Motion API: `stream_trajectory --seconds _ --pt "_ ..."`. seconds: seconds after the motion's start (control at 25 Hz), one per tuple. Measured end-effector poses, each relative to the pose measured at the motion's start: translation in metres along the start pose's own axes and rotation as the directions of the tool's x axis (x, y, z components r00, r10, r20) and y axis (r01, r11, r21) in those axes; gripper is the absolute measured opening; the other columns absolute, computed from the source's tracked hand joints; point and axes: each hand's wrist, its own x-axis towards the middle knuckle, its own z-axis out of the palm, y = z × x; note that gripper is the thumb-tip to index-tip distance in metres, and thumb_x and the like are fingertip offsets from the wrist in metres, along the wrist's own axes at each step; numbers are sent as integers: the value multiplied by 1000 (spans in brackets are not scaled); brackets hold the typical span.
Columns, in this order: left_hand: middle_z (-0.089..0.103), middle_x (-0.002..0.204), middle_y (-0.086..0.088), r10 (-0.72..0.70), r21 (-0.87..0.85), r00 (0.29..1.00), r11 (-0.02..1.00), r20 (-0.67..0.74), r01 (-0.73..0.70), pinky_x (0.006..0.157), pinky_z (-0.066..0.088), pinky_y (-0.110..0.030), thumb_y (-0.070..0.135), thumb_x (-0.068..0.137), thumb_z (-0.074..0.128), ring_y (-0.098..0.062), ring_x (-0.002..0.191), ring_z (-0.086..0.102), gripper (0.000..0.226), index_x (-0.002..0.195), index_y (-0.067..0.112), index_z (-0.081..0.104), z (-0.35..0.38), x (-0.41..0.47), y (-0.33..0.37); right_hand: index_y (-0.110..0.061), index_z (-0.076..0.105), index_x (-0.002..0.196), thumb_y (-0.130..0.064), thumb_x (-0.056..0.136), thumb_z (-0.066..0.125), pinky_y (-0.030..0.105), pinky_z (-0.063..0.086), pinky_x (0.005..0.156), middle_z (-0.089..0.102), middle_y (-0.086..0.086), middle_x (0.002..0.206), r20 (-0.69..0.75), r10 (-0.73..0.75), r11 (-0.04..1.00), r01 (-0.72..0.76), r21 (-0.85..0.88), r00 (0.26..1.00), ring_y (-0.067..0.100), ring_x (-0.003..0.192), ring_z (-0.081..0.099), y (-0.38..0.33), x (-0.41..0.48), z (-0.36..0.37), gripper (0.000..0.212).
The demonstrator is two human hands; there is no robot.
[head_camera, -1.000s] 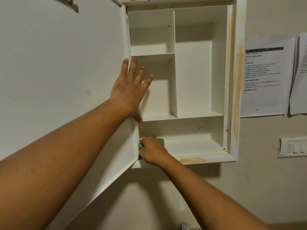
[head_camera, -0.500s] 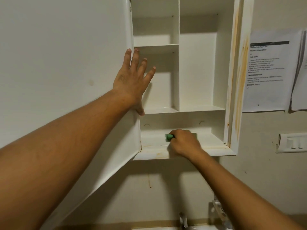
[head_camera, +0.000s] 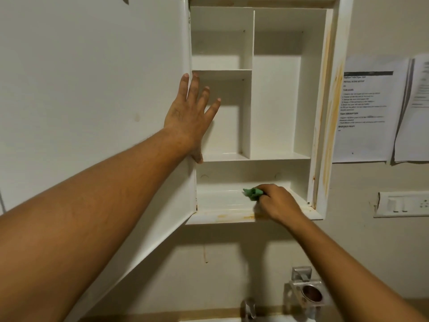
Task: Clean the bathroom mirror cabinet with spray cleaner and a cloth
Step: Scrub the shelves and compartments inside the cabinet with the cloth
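Head: right hand [head_camera: 278, 203] grips green cloth [head_camera: 253, 193].

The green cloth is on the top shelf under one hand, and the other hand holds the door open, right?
No. The head view shows the right hand holding the green cloth on the bottom shelf, not the top. The left hand does hold the door open.

My left hand [head_camera: 189, 117] lies flat, fingers spread, against the open cabinet door [head_camera: 92, 89]. My right hand [head_camera: 277, 202] grips a green cloth [head_camera: 251, 193] on the cabinet's stained bottom shelf [head_camera: 220, 205].
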Motion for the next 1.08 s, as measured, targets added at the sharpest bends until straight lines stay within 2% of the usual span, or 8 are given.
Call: stream_trajectory --seconds 0.12,0.24,0.36,0.48,0.64,0.88,0.96,1.08 --pt "-6 170 -23 -5 2 1000 1000 3 5 119 -3 -70 100 54 56 -55 152 -12 155 161 16 -18 1 0 1 -20 72 107 -16 82 56 35 41 92 73 5 108 -51 -65 984 56 -168 997 31 104 62 -68 -9 54 30" --pt "-5 170 -23 -3 -9 1000 1000 0 3 119 -4 -70 100 54 56 -55 152 -11 155 161 16 -18 1 0 0 -12 65 94 -13 82 44 35 42 81 69 8 99 26 -314 949 314 -6 949 32 95 60 -112 -27 83 24" --pt "-5 170 -22 -3 -8 1000 1000 -7 3 119 -3 -71 100 54 57 -55 152 -11 154 161 16 -17 2 1 0 -22 70 117 -11 81 45 30 46 89 70 -3 118 49 -488 871 483 93 871 18 108 59 -76 -37 54 45" --pt "-4 170 -22 13 -19 1000 1000 -5 -13 119 -3 -71 99 55 58 -56 151 -10 153 161 17 -16 2 1 -1 -28 68 127 -13 91 49 35 53 86 71 -1 114 33 -298 955 298 12 954 20 102 65 -12 -20 10 43" --pt "-4 170 -22 6 -1 1000 1000 14 -6 119 -2 -71 98 56 58 -56 152 -9 153 162 17 -17 1 2 0 -22 72 105 -20 85 54 38 51 91 74 7 104 -155 84 980 -109 -164 984 30 98 64 -32 -4 25 27" --pt "-3 170 -22 -1 -21 1000 1000 -8 1 119 -3 -72 97 58 60 -55 152 -8 151 162 17 -16 1 -1 1 -18 70 125 -12 87 45 34 50 90 70 4 127 42 -386 923 385 27 922 25 112 60 -80 -39 51 45" --pt "-2 170 -22 7 -21 1000 1000 -10 -7 118 -3 -72 96 58 60 -55 152 -8 151 162 17 -16 2 -1 2 -24 69 126 -15 89 45 36 52 94 70 0 127 68 -354 935 352 37 933 19 110 63 -36 -33 20 45" --pt "-2 170 -22 8 -47 1000 999 -20 -9 119 -4 -72 94 59 63 -55 152 -8 150 162 17 -15 4 -1 3 -27 69 103 -16 94 47 42 57 82 71 3 101 -17 -66 996 64 -65 998 23 90 65 15 -11 -14 26"
